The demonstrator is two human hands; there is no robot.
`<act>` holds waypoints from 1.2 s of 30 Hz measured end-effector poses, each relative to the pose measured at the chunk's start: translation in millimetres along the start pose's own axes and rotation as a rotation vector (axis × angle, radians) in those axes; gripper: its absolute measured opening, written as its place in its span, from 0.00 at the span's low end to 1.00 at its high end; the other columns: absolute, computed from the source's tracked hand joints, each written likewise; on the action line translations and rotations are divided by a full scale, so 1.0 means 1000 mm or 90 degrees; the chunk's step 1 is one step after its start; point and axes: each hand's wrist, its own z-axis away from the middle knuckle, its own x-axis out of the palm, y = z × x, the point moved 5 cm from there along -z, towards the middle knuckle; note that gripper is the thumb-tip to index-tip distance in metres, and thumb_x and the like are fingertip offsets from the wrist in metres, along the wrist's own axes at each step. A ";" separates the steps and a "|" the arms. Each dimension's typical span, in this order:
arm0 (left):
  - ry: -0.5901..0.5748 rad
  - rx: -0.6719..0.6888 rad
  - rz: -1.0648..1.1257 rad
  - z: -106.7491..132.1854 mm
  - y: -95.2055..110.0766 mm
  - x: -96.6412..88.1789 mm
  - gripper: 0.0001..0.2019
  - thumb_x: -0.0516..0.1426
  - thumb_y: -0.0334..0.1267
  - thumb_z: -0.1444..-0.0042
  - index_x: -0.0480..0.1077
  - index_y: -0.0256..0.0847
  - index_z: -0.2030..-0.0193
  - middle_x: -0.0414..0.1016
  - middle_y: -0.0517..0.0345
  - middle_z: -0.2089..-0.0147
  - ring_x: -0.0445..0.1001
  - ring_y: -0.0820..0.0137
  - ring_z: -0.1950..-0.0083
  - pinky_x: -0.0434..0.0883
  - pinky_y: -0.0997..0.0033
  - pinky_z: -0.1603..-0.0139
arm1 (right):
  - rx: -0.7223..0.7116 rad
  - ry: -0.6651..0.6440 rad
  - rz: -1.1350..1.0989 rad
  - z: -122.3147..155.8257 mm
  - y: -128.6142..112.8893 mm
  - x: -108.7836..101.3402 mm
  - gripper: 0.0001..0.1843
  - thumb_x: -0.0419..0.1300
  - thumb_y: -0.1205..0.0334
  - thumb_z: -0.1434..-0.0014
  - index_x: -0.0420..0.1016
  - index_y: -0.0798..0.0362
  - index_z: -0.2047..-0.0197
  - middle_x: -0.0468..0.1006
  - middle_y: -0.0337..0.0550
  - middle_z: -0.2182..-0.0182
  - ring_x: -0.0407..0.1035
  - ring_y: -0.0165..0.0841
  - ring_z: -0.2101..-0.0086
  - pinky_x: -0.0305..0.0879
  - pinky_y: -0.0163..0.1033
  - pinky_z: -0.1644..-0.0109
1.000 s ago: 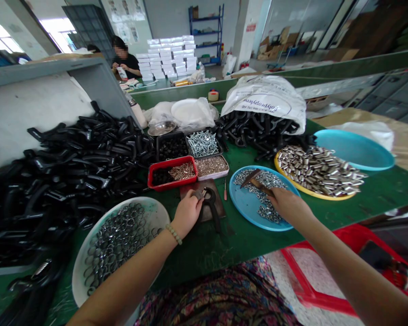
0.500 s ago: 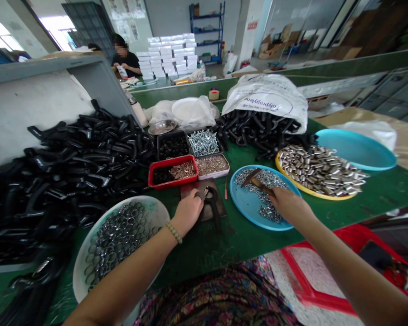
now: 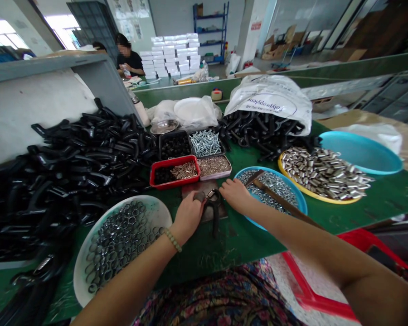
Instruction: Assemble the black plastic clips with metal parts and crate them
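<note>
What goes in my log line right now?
left hand: on black-handled pliers | right hand: open at blue plate rim | wooden-handled tool: on plate

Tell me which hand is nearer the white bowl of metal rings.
Left hand, just beside the white bowl; right hand is farther off, beyond the pliers.

Bright, even indoor light, glare from the far windows [image 3: 10,25] — strong wide-angle bending at the edges, soft shadows

Bare left hand [image 3: 187,217], bare right hand [image 3: 236,194], pale beaded bracelet [image 3: 173,240] on left wrist, dark floral-print garment [image 3: 217,299]
</note>
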 end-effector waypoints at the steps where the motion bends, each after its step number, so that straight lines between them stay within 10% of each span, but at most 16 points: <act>1: 0.005 0.022 0.025 0.004 0.000 0.001 0.14 0.44 0.36 0.36 0.67 0.35 0.51 0.70 0.44 0.51 0.70 0.62 0.50 0.66 0.63 0.48 | -0.011 0.001 0.000 -0.003 0.003 0.002 0.06 0.56 0.69 0.42 0.74 0.56 0.65 0.75 0.54 0.65 0.66 0.43 0.60 0.58 0.45 0.60; 6: -0.009 0.072 0.147 0.020 -0.004 0.013 0.16 0.43 0.33 0.36 0.63 0.35 0.45 0.65 0.43 0.42 0.63 0.62 0.40 0.60 0.59 0.39 | -0.049 0.043 -0.104 0.004 0.017 -0.003 0.05 0.54 0.68 0.42 0.71 0.54 0.64 0.74 0.51 0.63 0.67 0.40 0.60 0.61 0.42 0.60; 14: -0.039 0.048 0.155 0.021 -0.003 0.015 0.20 0.42 0.26 0.40 0.62 0.32 0.43 0.61 0.41 0.40 0.60 0.63 0.37 0.59 0.59 0.36 | 0.179 0.269 -0.857 0.023 0.000 -0.017 0.08 0.46 0.55 0.35 0.58 0.50 0.60 0.75 0.41 0.66 0.72 0.30 0.70 0.70 0.38 0.65; 28: -0.038 0.057 0.123 0.022 -0.006 0.023 0.20 0.42 0.26 0.39 0.59 0.34 0.42 0.61 0.42 0.40 0.59 0.63 0.36 0.61 0.56 0.37 | 0.201 0.203 -0.744 0.008 -0.023 -0.007 0.05 0.48 0.58 0.37 0.58 0.50 0.62 0.75 0.41 0.70 0.72 0.32 0.71 0.69 0.38 0.66; 36: -0.020 0.025 0.141 0.022 -0.006 0.025 0.19 0.42 0.27 0.39 0.61 0.30 0.43 0.61 0.39 0.41 0.59 0.62 0.37 0.61 0.57 0.37 | 0.363 0.194 -1.100 -0.015 -0.006 0.022 0.11 0.50 0.53 0.39 0.51 0.47 0.67 0.72 0.30 0.79 0.69 0.30 0.82 0.68 0.35 0.79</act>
